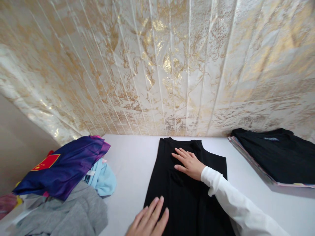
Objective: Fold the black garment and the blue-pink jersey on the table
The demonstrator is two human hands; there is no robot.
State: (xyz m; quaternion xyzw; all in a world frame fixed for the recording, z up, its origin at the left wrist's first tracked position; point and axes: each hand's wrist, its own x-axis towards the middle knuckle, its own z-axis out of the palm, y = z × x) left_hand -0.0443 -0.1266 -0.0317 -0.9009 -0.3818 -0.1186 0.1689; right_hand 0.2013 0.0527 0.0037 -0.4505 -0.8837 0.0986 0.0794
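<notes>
A black garment (pixel 187 203) lies spread on the white table, its left side running straight and its upper right part sticking out as a flap like a short sleeve. My right hand (pixel 188 163) rests flat on its upper part, fingers spread and pointing left. Lower down, my left hand (pixel 151 219) lies over the garment's left edge with its fingers stretched out. Neither hand grips the cloth. The garment's lower end runs out of view at the bottom.
On the left is a loose heap with a purple-blue garment (pixel 73 164), a light blue one (pixel 104 178) and a grey one (pixel 81 209). A neat stack topped by a black T-shirt (pixel 278 154) stands at right. Behind the white table (pixel 128 157) hangs a gold-patterned curtain (pixel 157 65).
</notes>
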